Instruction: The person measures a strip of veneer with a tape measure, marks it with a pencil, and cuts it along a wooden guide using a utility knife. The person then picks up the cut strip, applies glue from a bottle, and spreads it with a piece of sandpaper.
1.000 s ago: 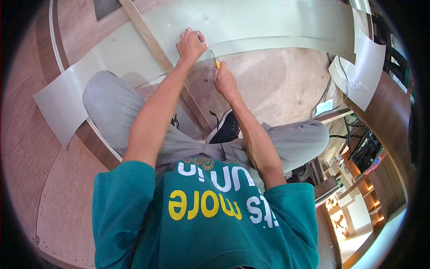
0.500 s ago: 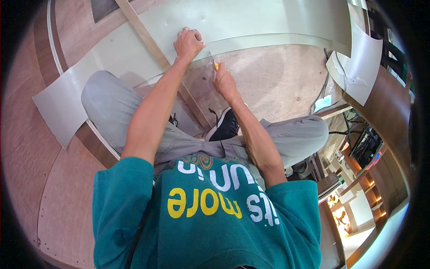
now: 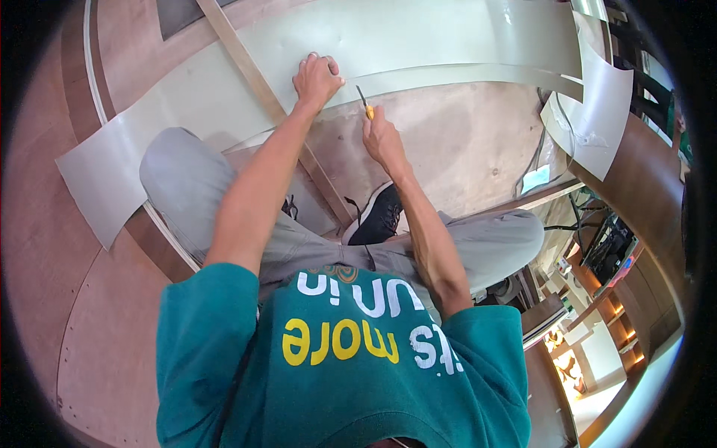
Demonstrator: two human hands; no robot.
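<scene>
- Right hand (image 3: 384, 139): fingers wrapped around yellow-handled knife (image 3: 369, 111), blade at pale sheet (image 3: 426, 41), contact unclear.
- Left hand (image 3: 317, 81): fingers bent on sheet, can't tell if gripping.
- Sheet lies over wooden board (image 3: 455, 131).

Yellow knife handle (image 3: 370, 112), pale sheet (image 3: 418, 37), teal shirt (image 3: 351, 396) (white-and-yellow lettering (image 3: 382, 348)).

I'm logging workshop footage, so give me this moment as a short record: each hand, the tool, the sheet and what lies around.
Left hand: fingers curled, at the pale sheet
Right hand: gripping a yellow-handled blade
Blade direction: away from the person; contact unclear
Sheet edge: narrow strip along the near side
Wooden batten: crosses the sheet, left of the left hand
Dark shoe: nearer the person than the sheet
</scene>
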